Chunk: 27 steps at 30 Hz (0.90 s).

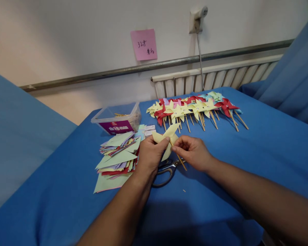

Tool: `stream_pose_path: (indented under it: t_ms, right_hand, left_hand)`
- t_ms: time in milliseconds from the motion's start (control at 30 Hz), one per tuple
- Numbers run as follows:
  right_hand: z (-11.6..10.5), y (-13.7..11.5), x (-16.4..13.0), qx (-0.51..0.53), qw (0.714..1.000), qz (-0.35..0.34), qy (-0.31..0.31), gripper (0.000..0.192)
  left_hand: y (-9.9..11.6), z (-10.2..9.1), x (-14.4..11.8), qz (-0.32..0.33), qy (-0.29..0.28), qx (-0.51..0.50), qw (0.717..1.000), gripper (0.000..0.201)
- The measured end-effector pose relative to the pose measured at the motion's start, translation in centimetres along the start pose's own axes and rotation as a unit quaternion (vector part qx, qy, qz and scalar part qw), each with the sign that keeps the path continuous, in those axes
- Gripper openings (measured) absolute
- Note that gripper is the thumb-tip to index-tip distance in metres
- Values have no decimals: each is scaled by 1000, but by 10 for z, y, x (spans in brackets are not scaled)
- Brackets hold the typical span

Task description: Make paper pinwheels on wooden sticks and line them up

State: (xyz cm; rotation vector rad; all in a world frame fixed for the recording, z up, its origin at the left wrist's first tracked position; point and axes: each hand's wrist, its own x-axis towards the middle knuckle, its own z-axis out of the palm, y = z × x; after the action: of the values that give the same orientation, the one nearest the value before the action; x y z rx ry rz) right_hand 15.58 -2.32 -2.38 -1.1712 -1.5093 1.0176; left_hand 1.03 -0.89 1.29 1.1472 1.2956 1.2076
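While the left hand [149, 152] grips a pale yellow pinwheel [172, 129], the right hand [196, 153] pinches its wooden stick [181, 161].

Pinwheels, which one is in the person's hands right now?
The pale yellow pinwheel nearest the person: the left hand grips it, the right hand is at its stick. The other pinwheels lie bunched farther off, untouched.

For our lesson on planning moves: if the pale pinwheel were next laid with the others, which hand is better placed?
Probably the right hand: its fingertips are on the stick, and the other pinwheels lie ahead, mostly toward its side. The left hand grips the paper blades.
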Motion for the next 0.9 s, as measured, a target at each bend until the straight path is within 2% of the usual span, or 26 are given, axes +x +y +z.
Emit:
stream_pose_path:
  t_ms: [267, 533, 900]
  right_hand:
    - [1, -3, -4, -61, 998, -6, 27, 12]
    - [1, 4, 2, -19, 999, 12, 35, 16]
    - [1, 3, 1, -12, 999, 6, 39, 16]
  left_hand:
    - [-3, 1, 2, 15, 62, -49, 997, 36]
    - [3, 6, -4, -3, 32, -133, 991, 27]
    - [0, 8, -6, 13, 46, -126, 991, 28]
